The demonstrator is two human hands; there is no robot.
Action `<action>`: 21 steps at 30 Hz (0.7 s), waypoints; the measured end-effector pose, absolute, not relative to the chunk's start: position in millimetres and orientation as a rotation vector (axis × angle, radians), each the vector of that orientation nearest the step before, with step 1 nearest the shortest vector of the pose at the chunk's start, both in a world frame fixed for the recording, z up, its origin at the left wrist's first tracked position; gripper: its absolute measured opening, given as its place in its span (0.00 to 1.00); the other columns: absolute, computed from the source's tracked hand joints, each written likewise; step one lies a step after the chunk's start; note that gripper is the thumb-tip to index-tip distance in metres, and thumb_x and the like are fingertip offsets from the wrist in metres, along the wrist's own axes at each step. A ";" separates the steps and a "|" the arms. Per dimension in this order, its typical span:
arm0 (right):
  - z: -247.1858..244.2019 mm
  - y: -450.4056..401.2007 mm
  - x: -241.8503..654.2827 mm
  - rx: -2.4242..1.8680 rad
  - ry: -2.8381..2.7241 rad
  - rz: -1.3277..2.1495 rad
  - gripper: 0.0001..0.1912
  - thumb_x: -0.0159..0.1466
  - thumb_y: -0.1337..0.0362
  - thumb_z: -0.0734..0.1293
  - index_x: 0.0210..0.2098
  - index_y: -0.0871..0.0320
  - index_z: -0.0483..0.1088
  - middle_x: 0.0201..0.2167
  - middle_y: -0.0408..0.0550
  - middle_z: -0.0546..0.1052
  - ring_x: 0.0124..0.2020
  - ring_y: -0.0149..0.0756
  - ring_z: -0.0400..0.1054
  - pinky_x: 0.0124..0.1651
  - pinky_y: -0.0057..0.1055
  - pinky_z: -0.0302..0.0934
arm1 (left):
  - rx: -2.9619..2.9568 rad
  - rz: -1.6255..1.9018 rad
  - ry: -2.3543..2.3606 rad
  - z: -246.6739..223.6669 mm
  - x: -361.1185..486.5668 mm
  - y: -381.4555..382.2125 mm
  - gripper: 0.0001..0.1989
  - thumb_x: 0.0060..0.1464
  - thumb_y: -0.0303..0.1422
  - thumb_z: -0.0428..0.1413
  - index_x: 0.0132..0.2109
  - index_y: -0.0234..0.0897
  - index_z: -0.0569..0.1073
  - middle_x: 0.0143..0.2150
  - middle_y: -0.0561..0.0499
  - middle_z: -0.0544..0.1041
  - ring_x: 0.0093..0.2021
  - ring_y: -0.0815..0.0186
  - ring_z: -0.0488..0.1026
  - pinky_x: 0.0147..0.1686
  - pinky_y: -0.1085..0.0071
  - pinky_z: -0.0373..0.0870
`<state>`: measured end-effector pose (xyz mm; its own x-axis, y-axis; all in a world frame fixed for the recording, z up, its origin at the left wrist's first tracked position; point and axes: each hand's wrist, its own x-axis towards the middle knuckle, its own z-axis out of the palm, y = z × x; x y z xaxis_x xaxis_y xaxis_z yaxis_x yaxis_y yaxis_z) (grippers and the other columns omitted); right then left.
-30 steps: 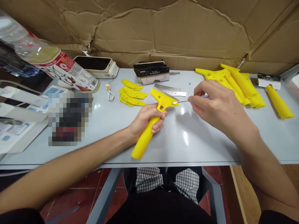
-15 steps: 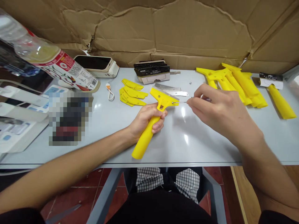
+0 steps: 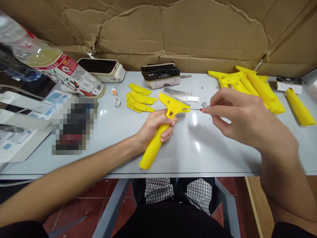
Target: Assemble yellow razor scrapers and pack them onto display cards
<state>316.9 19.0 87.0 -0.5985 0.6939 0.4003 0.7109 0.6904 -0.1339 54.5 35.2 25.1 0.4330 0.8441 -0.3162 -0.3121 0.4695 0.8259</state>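
Note:
My left hand (image 3: 159,127) is wrapped round the neck of a yellow scraper (image 3: 154,145), its handle slanting down toward the table's front edge. A metal blade lies along the scraper's head. My right hand (image 3: 230,115) pinches the handle end of a thin screwdriver (image 3: 194,109), whose tip meets the screw at the right side of the head. Small screws (image 3: 205,104) lie just beyond my right fingers. Behind the scraper are loose blades (image 3: 189,98); yellow cover pieces (image 3: 141,98) are stacked to its left.
Several yellow scraper handles (image 3: 262,89) lie at the back right, beside a packaged one (image 3: 300,107). A box of black cards (image 3: 162,77) stands by the cardboard wall (image 3: 213,33). On the left are a bottle (image 3: 71,72), a phone (image 3: 99,66) and a white strap (image 3: 115,97).
My right hand has moved back to the right along the screwdriver and its fingers have spread somewhat, uncovering the small screws. My left hand and the scraper are almost unmoved.

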 end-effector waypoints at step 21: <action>87.6 31.3 312.2 -0.994 -2.220 -0.042 0.07 0.74 0.66 0.70 0.39 0.51 0.70 0.36 0.45 0.79 0.36 0.40 0.74 0.37 0.40 0.67 | 0.798 0.784 0.801 21.2 54.1 36.0 0.06 0.47 0.30 0.63 0.27 0.35 0.73 0.14 0.57 0.63 0.11 0.75 0.55 0.11 0.78 0.55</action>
<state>312.2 31.3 87.6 -0.4657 0.6447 0.6062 0.6673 0.7058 -0.2379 54.1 36.0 21.2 0.4648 0.8313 -0.3047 -0.2864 0.4668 0.8367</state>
